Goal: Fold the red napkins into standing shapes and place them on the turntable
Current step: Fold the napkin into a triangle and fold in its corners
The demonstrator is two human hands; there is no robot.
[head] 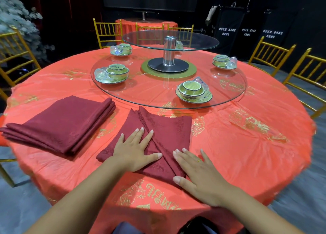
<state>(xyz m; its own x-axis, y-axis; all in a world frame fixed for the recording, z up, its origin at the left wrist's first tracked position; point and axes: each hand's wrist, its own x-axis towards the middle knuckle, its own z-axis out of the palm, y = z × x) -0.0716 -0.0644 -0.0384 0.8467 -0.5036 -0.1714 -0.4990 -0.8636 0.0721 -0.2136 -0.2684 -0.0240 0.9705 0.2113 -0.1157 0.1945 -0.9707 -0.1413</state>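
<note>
Near the tabletop (247,145) edge, short of the glass turntable (229,92), left hand (134,154) and right hand (199,173), fingers spread flat, are pressing the part-folded red napkin (169,127), apparently setting creases.

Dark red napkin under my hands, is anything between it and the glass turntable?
Nothing visible. The dark red napkin, under the left hand and right hand, reaches the near rim of the round glass turntable. A green bowl-and-saucer set sits on that edge, off to the right; the glass left of it is bare.
</note>
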